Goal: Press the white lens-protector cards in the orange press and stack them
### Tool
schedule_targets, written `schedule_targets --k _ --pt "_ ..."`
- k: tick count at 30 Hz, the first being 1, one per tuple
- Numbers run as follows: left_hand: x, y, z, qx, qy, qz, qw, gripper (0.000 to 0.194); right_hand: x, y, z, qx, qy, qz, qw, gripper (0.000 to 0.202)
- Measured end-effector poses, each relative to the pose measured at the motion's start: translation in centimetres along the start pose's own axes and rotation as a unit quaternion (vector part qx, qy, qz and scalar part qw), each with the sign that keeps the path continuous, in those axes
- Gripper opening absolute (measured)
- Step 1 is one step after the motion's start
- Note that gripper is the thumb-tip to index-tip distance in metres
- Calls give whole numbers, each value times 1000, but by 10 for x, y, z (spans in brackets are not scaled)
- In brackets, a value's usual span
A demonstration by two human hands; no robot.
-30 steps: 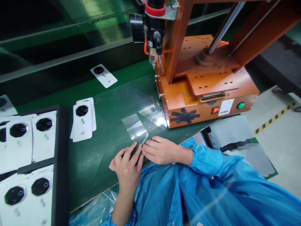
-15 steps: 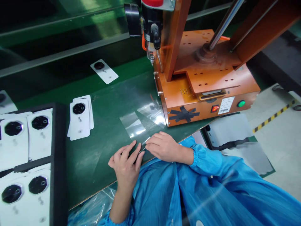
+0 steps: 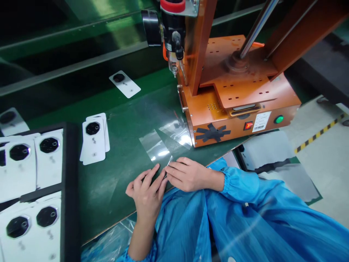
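A clear plastic film (image 3: 156, 146) lies on the green tabletop, catching the light, and its near edge is raised between my hands. My left hand (image 3: 148, 193) is palm down, its outer fingers spread on the table, with thumb and index finger close together at that edge. From the right, my right hand (image 3: 188, 174) pinches the same edge, its fingers bunched. The fingertips nearly meet and partly hide the film there. Another clear film (image 3: 178, 133) lies just beyond, against the base of the orange machine.
The orange press machine (image 3: 218, 127) stands at the right, with lit red and green buttons. White phone back covers (image 3: 94, 145) lie stacked on the left, with a single phone back cover (image 3: 125, 84) farther away. A black divided tray (image 3: 69, 189) holds several more.
My right hand has shifted slightly left and down, closer to my left fingers. The film's near edge stands up a little more. The whole view has moved slightly.
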State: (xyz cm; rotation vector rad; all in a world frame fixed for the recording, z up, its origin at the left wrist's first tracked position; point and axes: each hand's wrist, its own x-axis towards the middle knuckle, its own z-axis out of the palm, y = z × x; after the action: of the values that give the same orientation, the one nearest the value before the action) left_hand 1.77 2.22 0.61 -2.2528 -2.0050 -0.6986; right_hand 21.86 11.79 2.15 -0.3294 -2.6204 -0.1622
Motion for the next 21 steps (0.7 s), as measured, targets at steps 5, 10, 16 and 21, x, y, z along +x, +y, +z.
schedule_targets --k 5,10,16,21 --pt "-1 -4 -10 14 -62 13 998 41 -17 -9 -29 110 47 30 992 7" --pt "-7 -18 -16 69 -42 -16 997 40 -17 -6 -37 331 169 252 893 9" --pt "60 -54 -48 -74 -137 -40 987 37 -8 4 -7 388 227 345 824 6" --pt "239 -86 -22 -69 -110 -136 982 43 -12 1 7 359 218 327 846 8"
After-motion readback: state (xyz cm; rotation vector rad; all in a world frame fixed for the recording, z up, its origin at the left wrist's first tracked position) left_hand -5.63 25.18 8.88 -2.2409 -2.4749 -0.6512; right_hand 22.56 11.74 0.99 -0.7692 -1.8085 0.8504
